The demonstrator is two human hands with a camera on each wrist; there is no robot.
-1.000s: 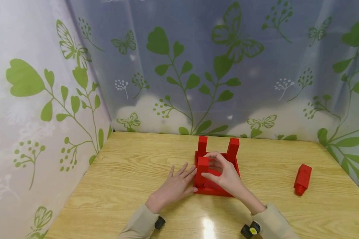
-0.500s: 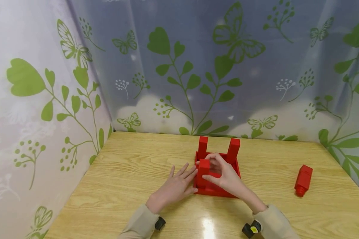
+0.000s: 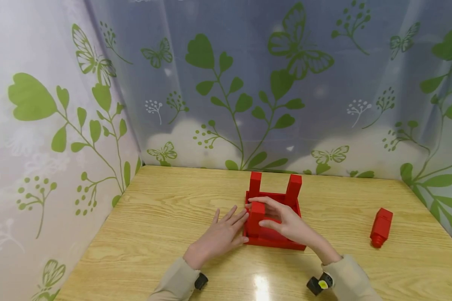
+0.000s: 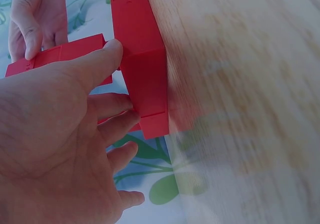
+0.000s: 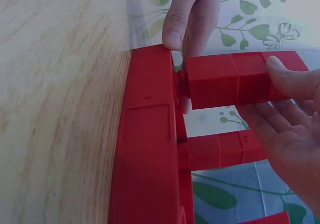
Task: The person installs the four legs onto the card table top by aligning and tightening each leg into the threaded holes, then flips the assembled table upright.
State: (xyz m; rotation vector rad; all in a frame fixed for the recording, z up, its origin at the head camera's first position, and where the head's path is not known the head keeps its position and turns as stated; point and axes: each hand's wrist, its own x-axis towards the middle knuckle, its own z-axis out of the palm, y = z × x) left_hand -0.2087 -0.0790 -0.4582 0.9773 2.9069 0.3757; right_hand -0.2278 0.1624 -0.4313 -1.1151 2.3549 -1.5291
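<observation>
A red, shallow square base with raised edges (image 3: 286, 243) lies on the table, like a small upturned tabletop. At its near left corner stands a square red leg (image 5: 215, 81), joined by a narrow threaded neck (image 5: 182, 83) partly showing above the base. My right hand (image 3: 291, 223) holds this leg near its top, thumb on one side and fingers on the far side. My left hand (image 3: 224, 237) lies flat on the table at the base's left, fingers straight, fingertips and thumb touching its side. Two more legs, a far left leg (image 3: 255, 184) and a far right leg (image 3: 294, 187), stand upright.
A loose red leg (image 3: 381, 225) lies on the wooden table (image 3: 165, 209) to the right, its threaded end toward me. Behind and to the left hangs a cloth (image 3: 226, 83) printed with leaves and butterflies.
My right hand has shifted slightly right around the leg, its thumb sliding back and fingers straightening a little over the top. The left hand stays against the base.
</observation>
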